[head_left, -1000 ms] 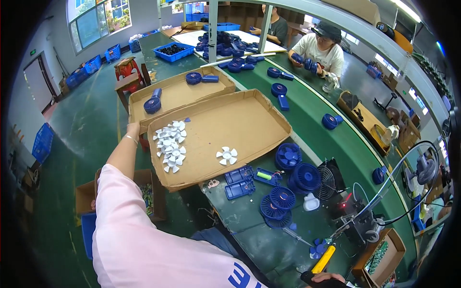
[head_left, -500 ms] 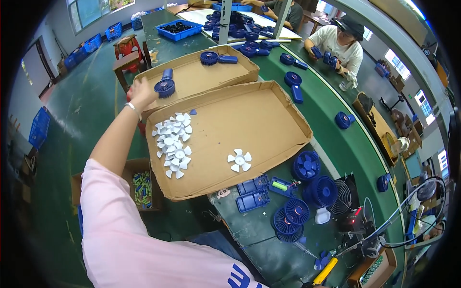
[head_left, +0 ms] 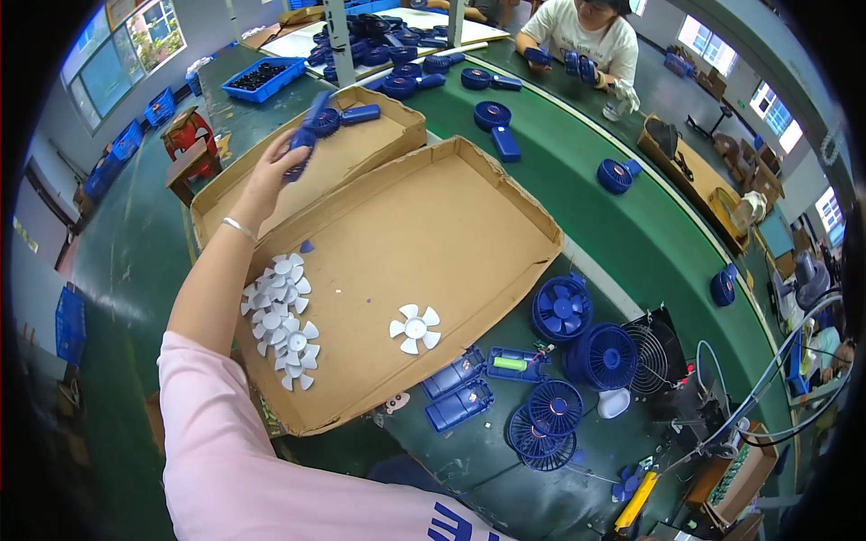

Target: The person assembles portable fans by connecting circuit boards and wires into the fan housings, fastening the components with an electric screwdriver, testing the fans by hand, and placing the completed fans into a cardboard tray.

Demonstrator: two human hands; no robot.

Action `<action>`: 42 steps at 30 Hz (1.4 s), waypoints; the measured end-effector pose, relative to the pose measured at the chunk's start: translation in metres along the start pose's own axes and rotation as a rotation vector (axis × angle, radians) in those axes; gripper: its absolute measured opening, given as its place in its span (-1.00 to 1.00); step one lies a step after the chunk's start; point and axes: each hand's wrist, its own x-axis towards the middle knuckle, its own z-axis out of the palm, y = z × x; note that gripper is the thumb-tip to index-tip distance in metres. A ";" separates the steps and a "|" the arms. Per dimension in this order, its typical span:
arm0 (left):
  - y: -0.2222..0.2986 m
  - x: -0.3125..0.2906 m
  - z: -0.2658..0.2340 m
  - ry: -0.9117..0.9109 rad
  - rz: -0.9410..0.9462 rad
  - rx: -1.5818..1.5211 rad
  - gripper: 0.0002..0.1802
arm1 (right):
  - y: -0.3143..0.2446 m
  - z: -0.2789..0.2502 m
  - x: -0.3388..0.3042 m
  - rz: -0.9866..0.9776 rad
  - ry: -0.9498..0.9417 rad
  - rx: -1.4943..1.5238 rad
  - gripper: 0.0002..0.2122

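Note:
My left hand (head_left: 267, 183) is closed around a dark blue handheld fan (head_left: 307, 135), lifted above the far cardboard tray (head_left: 361, 149). Another blue handheld fan (head_left: 347, 118) lies in that tray, just beyond the held one. Below my forearm, the near cardboard tray (head_left: 469, 225) contains a heap of white fan blades (head_left: 280, 311) on its left side. One single white fan blade (head_left: 414, 329) lies apart from them. My right hand does not show.
On the green bench are blue battery housings (head_left: 458, 403), round fan grilles (head_left: 552, 410), a fan head (head_left: 561, 307) and a yellow-handled tool (head_left: 638, 500). A green conveyor (head_left: 559, 194) carries several fans. Across it, a person (head_left: 591, 45) handles fans.
My left hand has taken hold of the fan in the far tray and raised it toward the right. The whole view has shifted, moving the trays left in the picture.

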 end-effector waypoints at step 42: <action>-0.032 0.084 0.092 0.192 0.331 0.656 -0.46 | 0.014 0.021 0.010 0.096 0.281 0.103 -0.24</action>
